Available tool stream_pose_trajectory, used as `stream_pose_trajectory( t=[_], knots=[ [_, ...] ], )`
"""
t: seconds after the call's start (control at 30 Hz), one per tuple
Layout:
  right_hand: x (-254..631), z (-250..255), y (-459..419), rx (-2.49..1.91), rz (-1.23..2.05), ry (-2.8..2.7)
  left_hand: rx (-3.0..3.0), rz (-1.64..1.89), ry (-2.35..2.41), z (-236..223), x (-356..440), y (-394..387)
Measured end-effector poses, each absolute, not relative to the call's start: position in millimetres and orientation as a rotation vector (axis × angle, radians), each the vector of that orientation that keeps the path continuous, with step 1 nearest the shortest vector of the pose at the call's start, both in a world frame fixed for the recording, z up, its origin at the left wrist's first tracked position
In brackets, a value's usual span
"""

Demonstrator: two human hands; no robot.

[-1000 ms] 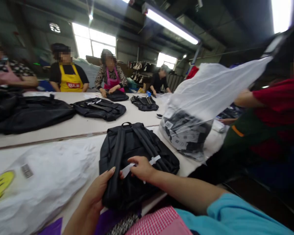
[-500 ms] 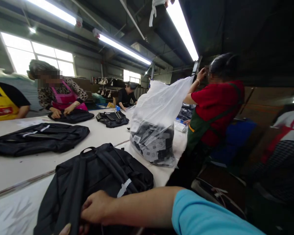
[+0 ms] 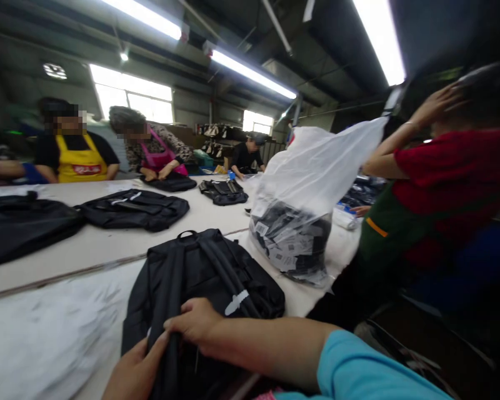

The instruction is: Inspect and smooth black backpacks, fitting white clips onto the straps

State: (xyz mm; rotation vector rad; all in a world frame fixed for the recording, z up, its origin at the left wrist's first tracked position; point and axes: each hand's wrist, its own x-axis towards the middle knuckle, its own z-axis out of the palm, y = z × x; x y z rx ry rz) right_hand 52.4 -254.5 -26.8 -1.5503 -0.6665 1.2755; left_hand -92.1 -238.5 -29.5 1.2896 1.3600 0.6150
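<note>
A black backpack (image 3: 250, 261) lies on the table in front of me, its shoulder straps facing up. My right hand (image 3: 200, 321) grips the left-hand shoulder strap (image 3: 173, 283) from its right side. From the left, my left hand (image 3: 139, 358) pinches the same strap, thumb on top, close to the right fingertips. The undersides of both grips are hidden. Around the other strap sits a white paper-like band (image 3: 236, 303).
Beyond the backpack stands a clear plastic bag (image 3: 291, 239) with labelled dark items. White scraps (image 3: 54, 328) cover the table at left. More black bags (image 3: 137, 211) lie across it. A person in a red shirt (image 3: 454, 166) stands at right; other people work along the far side.
My view has swung left, so the scene sits further right. My left hand has come up into view onto the strap, and my right hand stays on it.
</note>
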Motion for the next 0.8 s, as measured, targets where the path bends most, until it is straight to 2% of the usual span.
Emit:
stream_pose_trajectory(
  t=[0.1,0.2,0.33,0.57,0.8],
  knots=[
    [52.1,-22.0,-259.7,-1.523,1.281,-0.614,1.388,0.6,1.381,-19.6,-87.9,-257.5],
    [57.6,-20.7,-260.2,-1.408,1.488,-0.657,1.315,0.723,1.367,-17.7,-83.7,-265.3],
    [74.9,-17.0,-263.6,-1.418,1.514,-0.942,1.173,0.861,1.26,-28.4,-84.3,-268.3],
    [115.2,-8.8,-275.8,-1.598,1.582,-1.223,0.936,0.87,1.113,-37.7,-86.1,-268.0],
    [90.0,-9.7,-261.3,-1.624,1.6,-1.255,0.863,0.786,1.137,-32.6,-88.8,-269.4]
  ],
)
